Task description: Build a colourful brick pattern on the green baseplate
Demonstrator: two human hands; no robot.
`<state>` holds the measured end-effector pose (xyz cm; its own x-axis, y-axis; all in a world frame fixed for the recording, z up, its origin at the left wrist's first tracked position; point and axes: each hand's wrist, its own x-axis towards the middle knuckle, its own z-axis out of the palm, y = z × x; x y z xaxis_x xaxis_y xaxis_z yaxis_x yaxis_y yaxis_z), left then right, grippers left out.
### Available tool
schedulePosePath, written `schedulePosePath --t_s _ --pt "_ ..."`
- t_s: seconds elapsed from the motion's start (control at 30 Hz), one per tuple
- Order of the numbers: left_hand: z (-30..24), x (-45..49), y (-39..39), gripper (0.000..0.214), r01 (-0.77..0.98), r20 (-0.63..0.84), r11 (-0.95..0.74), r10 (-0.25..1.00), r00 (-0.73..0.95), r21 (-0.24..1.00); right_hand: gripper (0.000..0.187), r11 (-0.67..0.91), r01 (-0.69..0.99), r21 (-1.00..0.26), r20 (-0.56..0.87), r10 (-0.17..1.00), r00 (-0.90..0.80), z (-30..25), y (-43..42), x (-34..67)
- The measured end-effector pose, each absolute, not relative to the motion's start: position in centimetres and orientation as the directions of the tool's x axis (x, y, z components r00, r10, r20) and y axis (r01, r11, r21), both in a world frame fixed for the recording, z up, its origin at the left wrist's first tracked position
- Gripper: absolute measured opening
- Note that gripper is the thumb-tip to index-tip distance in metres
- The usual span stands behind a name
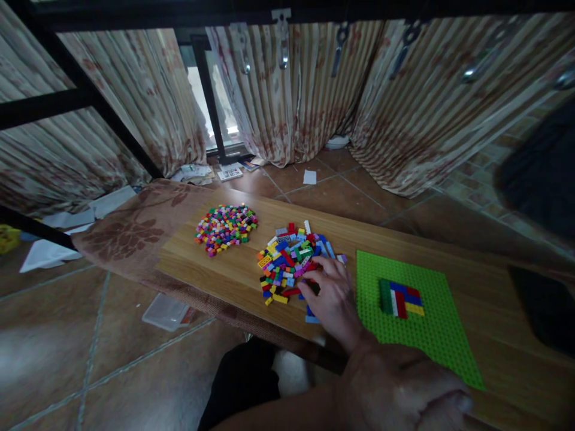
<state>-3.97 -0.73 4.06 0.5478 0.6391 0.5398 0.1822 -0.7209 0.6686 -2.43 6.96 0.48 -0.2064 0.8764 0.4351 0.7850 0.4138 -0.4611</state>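
My right hand (pixel 333 299) rests palm down on the near right edge of a pile of mixed coloured bricks (pixel 287 263) on a wooden board (pixel 215 269). Its fingers curl over the bricks, and thumb and forefinger pinch together at the pile's edge; what is between them is hidden. Just right of the hand lies a green baseplate (pixel 431 341) with a small block of green, white, red, blue and yellow bricks (pixel 401 297) built on it. A blurred patch of skin at the bottom edge, perhaps my left hand (pixel 442 407), sits by the baseplate's near corner; its fingers do not show.
A second pile of tiny multicoloured studs (pixel 226 227) lies at the board's far left. The board rests on a brown patterned cushion (pixel 130 233). A clear plastic lid (pixel 165 311) and papers (pixel 197 172) lie on the tiled floor. Curtains hang behind. A dark object (pixel 545 308) sits at right.
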Motion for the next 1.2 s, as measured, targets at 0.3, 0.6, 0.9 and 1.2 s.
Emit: schedulePosePath --t_s 0.3,0.6,0.9,1.2 --pt "3.4 -3.5 -0.7 0.028 0.186 0.515 -0.672 0.69 0.509 0.717 0.014 0.404 0.81 -0.424 0.426 0.879 -0.215 0.7 7.1 -2.3" --pt "1.8 -2.4 -0.3 0.02 0.144 0.527 -0.683 0.665 0.53 0.716 0.025 0.472 0.776 -0.419 0.397 0.864 -0.311 0.4 6.5 -1.5" --pt "4.2 -4.8 0.1 0.027 0.157 0.533 -0.642 0.728 0.431 0.75 0.028 0.444 0.801 -0.402 0.323 0.887 -0.329 0.4 6.7 -1.5" --pt "5.4 -6.0 1.2 0.026 0.051 0.482 -0.517 0.824 0.298 0.854 0.013 0.405 0.818 -0.409 0.338 0.9 -0.277 -0.6 7.1 -2.1"
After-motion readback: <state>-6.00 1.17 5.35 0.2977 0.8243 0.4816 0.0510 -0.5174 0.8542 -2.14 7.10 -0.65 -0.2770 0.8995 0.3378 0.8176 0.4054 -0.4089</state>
